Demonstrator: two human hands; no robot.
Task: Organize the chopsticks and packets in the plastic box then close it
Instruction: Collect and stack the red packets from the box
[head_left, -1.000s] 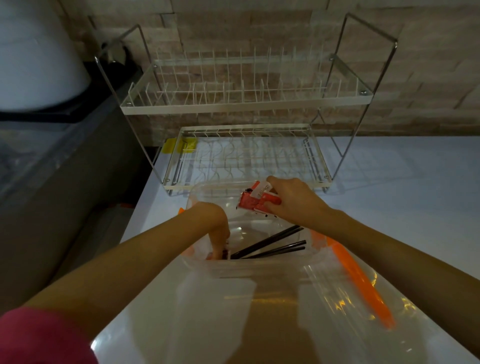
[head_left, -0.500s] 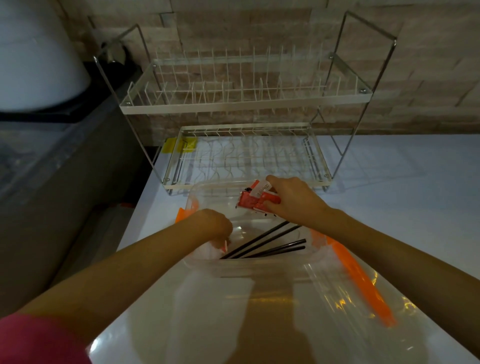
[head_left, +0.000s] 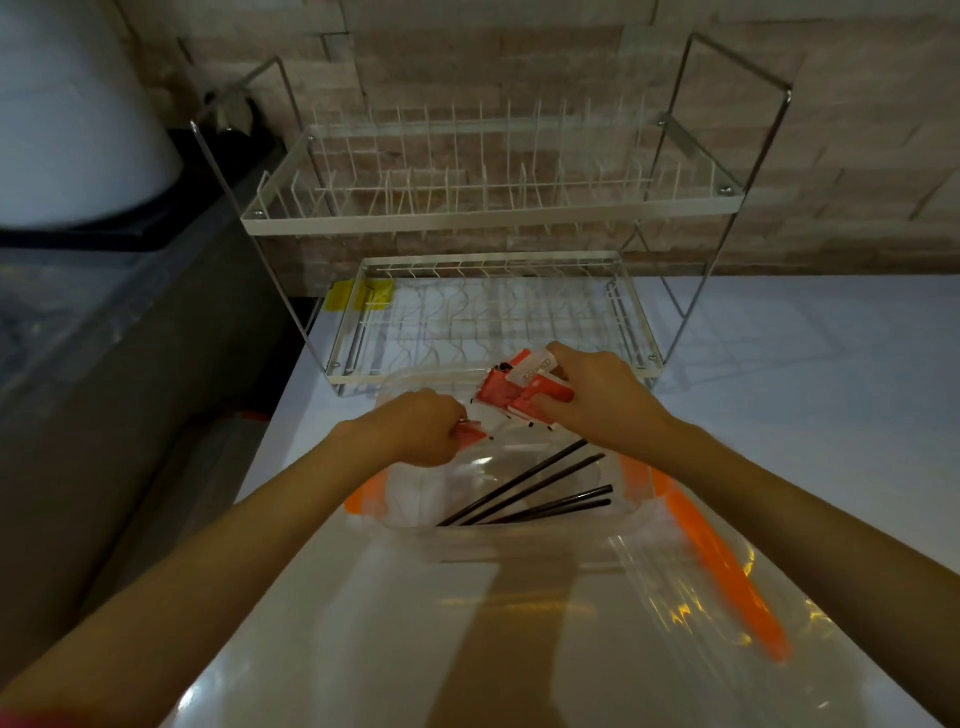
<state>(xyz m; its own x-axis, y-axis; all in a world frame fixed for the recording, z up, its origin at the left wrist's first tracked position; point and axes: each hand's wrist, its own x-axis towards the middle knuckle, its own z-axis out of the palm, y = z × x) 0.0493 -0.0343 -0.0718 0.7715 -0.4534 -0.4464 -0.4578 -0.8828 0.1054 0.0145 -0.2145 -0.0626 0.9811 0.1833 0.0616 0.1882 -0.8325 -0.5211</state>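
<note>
I see the clear plastic box (head_left: 519, 530) open on the white counter (head_left: 779, 415), four black chopsticks (head_left: 535, 493) lying inside. My right hand (head_left: 597, 400) pinches a stack of red packets (head_left: 514, 397) above its far edge; my left hand (head_left: 415, 434) pinches another red packet (head_left: 472, 434). The lid (head_left: 701, 587) lies nearer, before the wire dish rack (head_left: 493, 312).
</note>
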